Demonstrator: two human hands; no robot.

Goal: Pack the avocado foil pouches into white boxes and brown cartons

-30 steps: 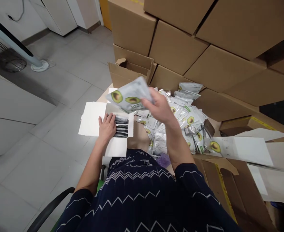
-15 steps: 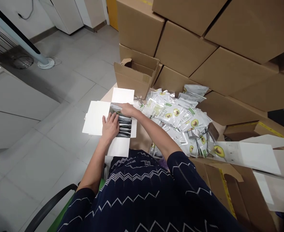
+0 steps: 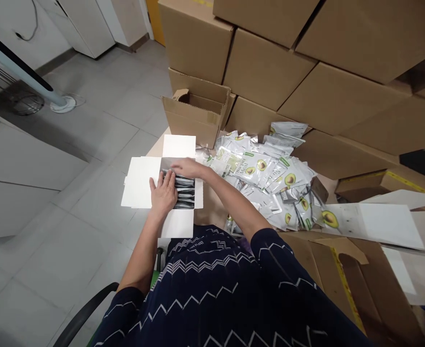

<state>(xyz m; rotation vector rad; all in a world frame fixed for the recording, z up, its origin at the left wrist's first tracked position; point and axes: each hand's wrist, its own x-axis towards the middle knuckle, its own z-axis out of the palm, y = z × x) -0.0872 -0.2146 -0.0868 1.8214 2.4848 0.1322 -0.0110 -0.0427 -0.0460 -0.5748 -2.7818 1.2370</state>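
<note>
A white carton (image 3: 140,182) lies in front of me with its flaps folded out. Several silvery sachets (image 3: 185,191) stand on edge in a row inside it. My left hand (image 3: 163,192) rests over the carton's left side, fingers stretched out across the sachets' edges. Above the far end of the row is my right hand (image 3: 187,167), its fingers extended and nothing visible in them. Beside the carton, to the right, is a heap of white sachets (image 3: 257,166) printed with avocados.
Brown cardboard boxes (image 3: 259,70) are stacked behind the heap. An opened box (image 3: 192,120) stands beyond the carton. More open cardboard (image 3: 328,270) and flat white printed cartons (image 3: 389,224) lie at right. A chair armrest (image 3: 85,313) is at lower left.
A sachet that my right hand was pushing into the carton's far end has gone down into the row. That hand has come off it, while my left hand stays on the row.
</note>
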